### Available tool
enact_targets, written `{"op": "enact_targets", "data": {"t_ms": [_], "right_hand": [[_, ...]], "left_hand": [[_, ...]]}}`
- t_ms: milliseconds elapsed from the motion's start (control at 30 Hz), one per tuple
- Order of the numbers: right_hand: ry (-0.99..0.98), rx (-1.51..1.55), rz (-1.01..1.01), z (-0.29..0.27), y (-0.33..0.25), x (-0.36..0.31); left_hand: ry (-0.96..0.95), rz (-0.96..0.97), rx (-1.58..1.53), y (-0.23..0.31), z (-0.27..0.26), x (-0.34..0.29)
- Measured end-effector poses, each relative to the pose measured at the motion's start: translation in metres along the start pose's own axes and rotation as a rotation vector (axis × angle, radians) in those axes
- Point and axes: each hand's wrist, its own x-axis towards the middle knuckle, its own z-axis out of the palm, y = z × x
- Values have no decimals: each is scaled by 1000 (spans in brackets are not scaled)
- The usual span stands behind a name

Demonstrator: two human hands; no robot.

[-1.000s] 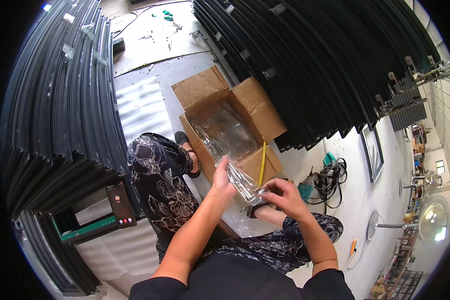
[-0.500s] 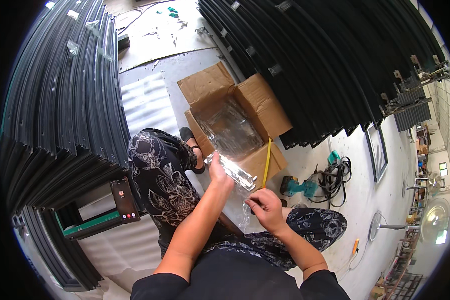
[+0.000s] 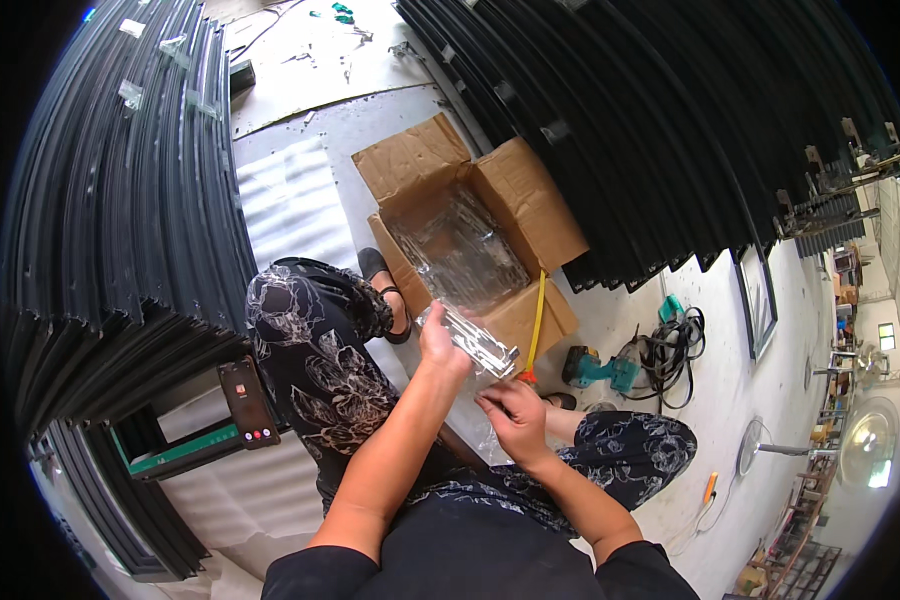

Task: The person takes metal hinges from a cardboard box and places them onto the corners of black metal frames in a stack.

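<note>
My left hand is closed around a bundle of shiny silver metal strips in clear plastic. At the bundle's near end, my right hand pinches the loose end of the clear plastic wrap, which hangs down over my lap. Just beyond the bundle stands an open cardboard box with its flaps folded out. More plastic-wrapped metal pieces lie inside it. A yellow tape measure stretches down from the box's right side toward my right hand.
Stacks of dark metal frames rise at the left and right. A teal cordless drill and coiled black cable lie right of the box. A phone rests at the left, by my knee. A fan stands farther right.
My right hand has shifted slightly left and up, closer to the end of the bundle. The orange end of the tape measure now shows beside it. My left hand keeps its hold.
</note>
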Motion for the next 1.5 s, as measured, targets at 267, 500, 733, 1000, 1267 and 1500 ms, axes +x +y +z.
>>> {"op": "enact_targets", "data": {"t_ms": [267,500,733,1000,1267,1500], "right_hand": [[-89,161,151,-2,32,13],[-167,943,795,-38,15,22],[-164,1129,815,-19,35,19],[-115,1207,914,-23,44,7],[-59,1075,818,-29,77,-5],[12,1026,839,-25,66,-2]], "left_hand": [[-30,41,103,-3,-2,5],[-125,168,276,-6,13,-6],[-368,122,471,-11,15,-16],[-383,347,690,-6,23,-20],[-535,697,1019,-6,34,-29],[-317,480,700,8,16,-1]]}}
